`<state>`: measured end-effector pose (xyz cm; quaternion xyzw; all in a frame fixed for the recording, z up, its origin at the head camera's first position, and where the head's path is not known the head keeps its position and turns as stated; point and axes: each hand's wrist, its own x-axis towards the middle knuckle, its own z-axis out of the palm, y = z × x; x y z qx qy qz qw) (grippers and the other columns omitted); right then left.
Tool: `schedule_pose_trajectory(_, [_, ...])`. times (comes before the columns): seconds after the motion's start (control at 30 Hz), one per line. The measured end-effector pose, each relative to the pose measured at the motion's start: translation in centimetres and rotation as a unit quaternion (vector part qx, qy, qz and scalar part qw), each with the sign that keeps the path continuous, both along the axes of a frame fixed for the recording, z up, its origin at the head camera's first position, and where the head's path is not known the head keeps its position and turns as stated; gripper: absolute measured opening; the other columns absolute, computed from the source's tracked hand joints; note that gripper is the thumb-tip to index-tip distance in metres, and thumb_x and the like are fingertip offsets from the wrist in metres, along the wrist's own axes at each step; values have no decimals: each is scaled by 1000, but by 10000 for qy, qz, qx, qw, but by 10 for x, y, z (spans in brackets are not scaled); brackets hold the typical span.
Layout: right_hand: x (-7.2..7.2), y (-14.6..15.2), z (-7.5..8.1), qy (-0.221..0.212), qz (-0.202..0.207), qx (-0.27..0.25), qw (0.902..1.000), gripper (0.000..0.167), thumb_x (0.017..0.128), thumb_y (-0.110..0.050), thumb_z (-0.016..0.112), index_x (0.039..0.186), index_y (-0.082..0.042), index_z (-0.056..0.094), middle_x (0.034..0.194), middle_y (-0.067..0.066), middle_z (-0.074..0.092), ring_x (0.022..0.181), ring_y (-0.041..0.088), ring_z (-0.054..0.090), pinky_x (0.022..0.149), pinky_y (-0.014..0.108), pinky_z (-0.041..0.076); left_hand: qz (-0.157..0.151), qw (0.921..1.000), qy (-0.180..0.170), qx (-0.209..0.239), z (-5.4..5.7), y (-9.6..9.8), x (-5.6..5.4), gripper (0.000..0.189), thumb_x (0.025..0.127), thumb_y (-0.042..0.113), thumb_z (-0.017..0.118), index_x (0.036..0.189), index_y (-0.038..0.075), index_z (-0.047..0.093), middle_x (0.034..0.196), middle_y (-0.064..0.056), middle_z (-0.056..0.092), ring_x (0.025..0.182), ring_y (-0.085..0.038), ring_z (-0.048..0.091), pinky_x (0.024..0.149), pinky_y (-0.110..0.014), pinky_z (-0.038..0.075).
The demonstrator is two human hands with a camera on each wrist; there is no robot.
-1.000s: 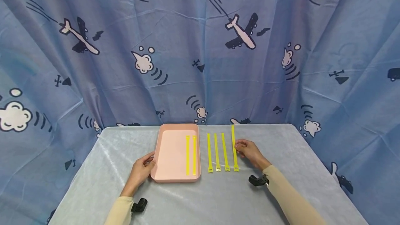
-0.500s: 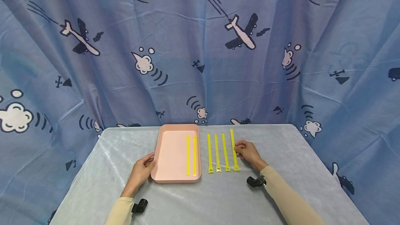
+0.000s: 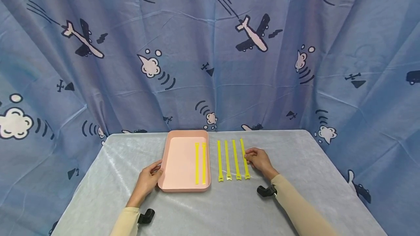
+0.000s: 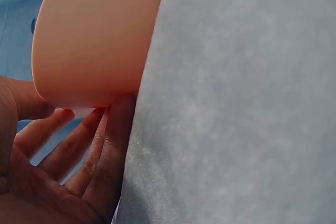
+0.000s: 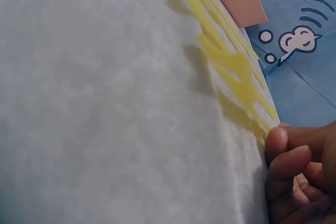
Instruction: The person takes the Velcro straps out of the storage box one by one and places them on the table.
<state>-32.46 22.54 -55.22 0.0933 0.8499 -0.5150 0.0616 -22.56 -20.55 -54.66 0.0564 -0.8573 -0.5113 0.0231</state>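
A pink tray [image 3: 178, 165] lies left of centre on the table. My left hand [image 3: 147, 180] holds its left side, and in the left wrist view the thumb is over the rim with fingers against the outer wall. The right hand [image 3: 260, 160] pinches a yellow cable strap [image 3: 242, 147] with a slotted head at its near end. To its left lie 3 similar yellow straps [image 3: 227, 157], side by side and apart. Two more straps [image 3: 197, 163] lie inside the tray along its right side. In the right wrist view, the straps [image 5: 233, 69] look blurred and overlap.
A pale grey cloth covers the table [image 3: 193, 214]. Right behind its far edge hangs a blue curtain [image 3: 183, 94] printed with planes and clouds. Each wrist carries a black camera band [image 3: 266, 191].
The right hand has moved slightly left with the pinched strap. The strap's far end has come left and nearer, about level with the neighbouring straps. My left hand and the tray stay put.
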Motion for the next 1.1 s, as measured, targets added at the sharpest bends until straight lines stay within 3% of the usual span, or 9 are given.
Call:
schedule_pose_trajectory(0.33, [2,3,2,72,-49,-217,9997,24,93,-15,65,115,-4,62,90,4,63,66,10,59,52,23,46,-21,10000,-32,45,-1,-1,-4,44,97,14,58,141,9,54,128,-22,63,111,-32,65,84,-33,55])
schedule_pose_trajectory(0.63, [7,-4,13,437,-213,-556,9973,27,96,-21,64,118,-5,61,100,8,60,73,15,57,59,25,48,-72,9999,-66,81,-2,-1,-3,45,98,15,57,143,8,52,130,-23,62,115,-34,63,89,-40,55])
schedule_pose_trajectory(1.1, [22,-33,37,643,401,-1135,9906,33,97,-19,63,122,1,56,96,5,58,80,23,60,67,31,50,-65,10000,-11,17,-2,-2,0,45,99,16,58,142,9,53,130,-22,63,116,-35,63,91,-41,54])
